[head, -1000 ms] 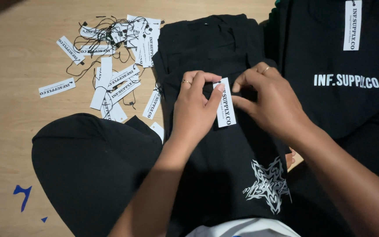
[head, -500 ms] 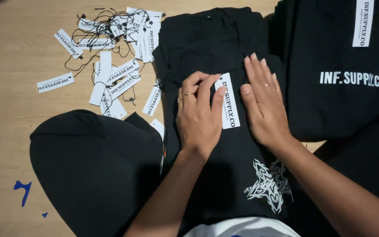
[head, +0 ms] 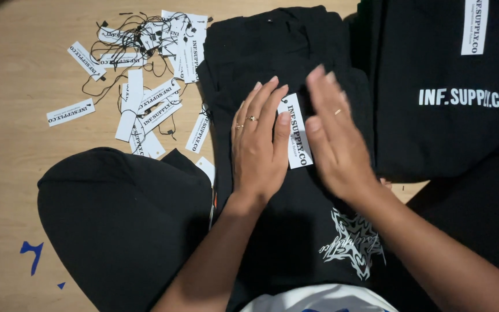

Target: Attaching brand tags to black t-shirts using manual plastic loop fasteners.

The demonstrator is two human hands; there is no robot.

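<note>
A pale wooden table (head: 12, 86) carries everything. On it, beneath both hands, lies a folded black garment (head: 272, 69) with a white star-shaped print (head: 353, 245) on the part nearer the wrists. Beyond the right hand's little-finger side sits a second black garment (head: 446, 133) with white lettering, touching or just beside the first. On the outer side of the left forearm lies a rounded piece of black cloth (head: 116, 219).

The left hand (head: 258, 147) rests flat on the folded garment, its fingers (head: 261, 104) straight and close together, rings on two of them, their tips pointing away from the person. The right hand (head: 336, 144) is blurred, open-palmed, fingers (head: 319, 86) loosely spread and holding nothing; whether it touches the cloth I cannot tell.

Between the two hands, touching the left index finger, lies a white paper hang tag (head: 297, 132) flat on the garment. Well beyond the left thumb side a scatter of loose white tags (head: 145, 98) with black strings (head: 116, 55) lies on the table.
</note>
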